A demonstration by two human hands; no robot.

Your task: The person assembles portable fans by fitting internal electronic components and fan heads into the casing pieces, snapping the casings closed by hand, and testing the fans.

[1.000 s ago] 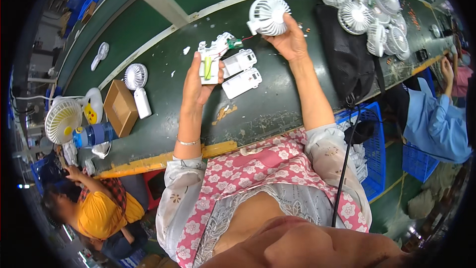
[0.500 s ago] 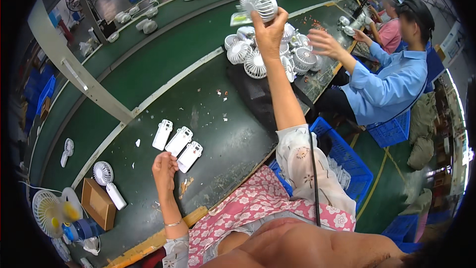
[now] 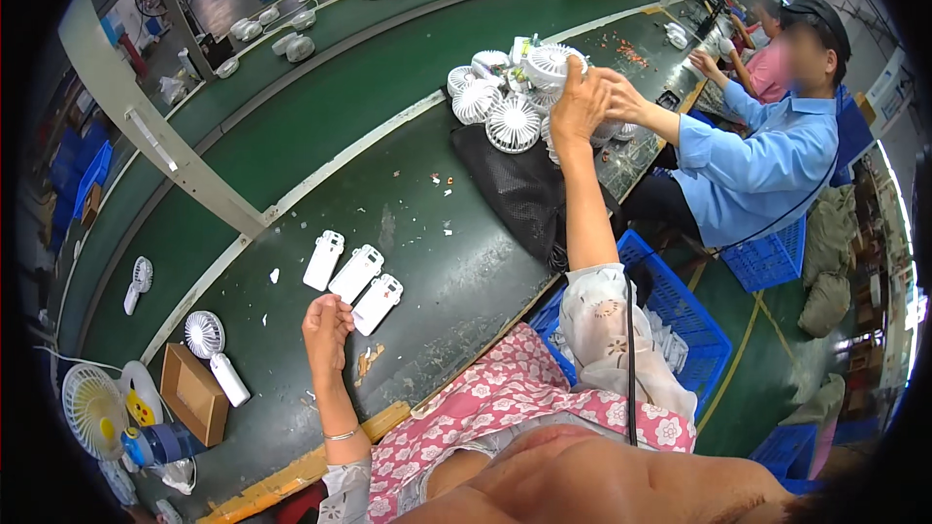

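Observation:
My right hand (image 3: 580, 109) reaches far out to the pile, its fingers around the edge of a white fan head (image 3: 551, 60) with green parts showing beside it. Beneath and around it lie several round white fan heads (image 3: 513, 124) with ribbed grilles. A co-worker's hand (image 3: 624, 97) reaches in right beside mine; whether it touches my hand or the fan head I cannot tell. Loosely curled, my left hand (image 3: 328, 328) rests on the table next to the lower ends of three white handle casings (image 3: 355, 272), with nothing visible in its fingers.
A black mesh bag (image 3: 510, 189) lies by the pile. At the left are a handheld fan (image 3: 205, 336), an open cardboard box (image 3: 194, 396) and a larger desk fan (image 3: 94, 411). A blue crate (image 3: 704, 349) stands beside me. A metal post (image 3: 155, 136) rises over the conveyor.
My right hand has come down with the fan head from above the pile onto it. The co-worker's hand has moved left to meet it. My left hand stays by the casings.

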